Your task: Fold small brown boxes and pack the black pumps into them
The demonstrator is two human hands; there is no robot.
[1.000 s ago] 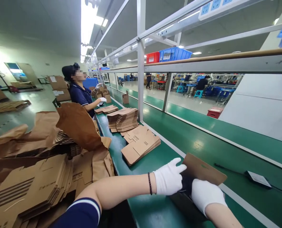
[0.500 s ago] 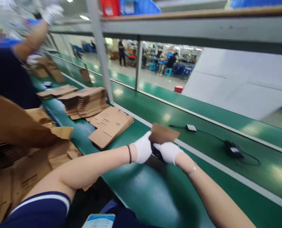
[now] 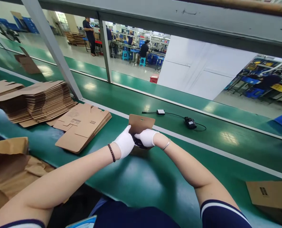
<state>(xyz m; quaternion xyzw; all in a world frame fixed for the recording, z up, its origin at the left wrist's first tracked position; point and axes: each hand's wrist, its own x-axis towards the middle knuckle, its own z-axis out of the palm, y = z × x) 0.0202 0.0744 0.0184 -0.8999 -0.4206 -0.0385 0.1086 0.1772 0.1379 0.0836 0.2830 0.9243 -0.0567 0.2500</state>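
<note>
A small cardboard box (image 3: 141, 123) stands on the green work surface with its flap raised. Something black (image 3: 139, 144) shows in its opening, mostly covered by my hands. White-gloved, my left hand (image 3: 125, 143) grips the box's left side, thumb up by the flap. My right hand (image 3: 145, 138), also gloved, closes over the right side, its thumb reaching across the black contents; its other fingers are hidden. To the left lies a stack of flat cardboard boxes (image 3: 80, 123). Beyond the box, a black power adapter (image 3: 190, 123) with a cable and a white-labelled block (image 3: 160, 112) rests on the green belt.
A thicker pile of folded cardboard (image 3: 48, 101) sits further left, beside a grey post (image 3: 53, 50). Brown paper (image 3: 10, 171) is at lower left. Another cardboard box (image 3: 271, 196) stands at right. A grey beam (image 3: 155, 15) crosses overhead. People are in the background.
My view has turned right, bringing a box at the right into sight and taking the co-worker at left out of it. Both hands stay on the cardboard box, whose flap now stands more upright.
</note>
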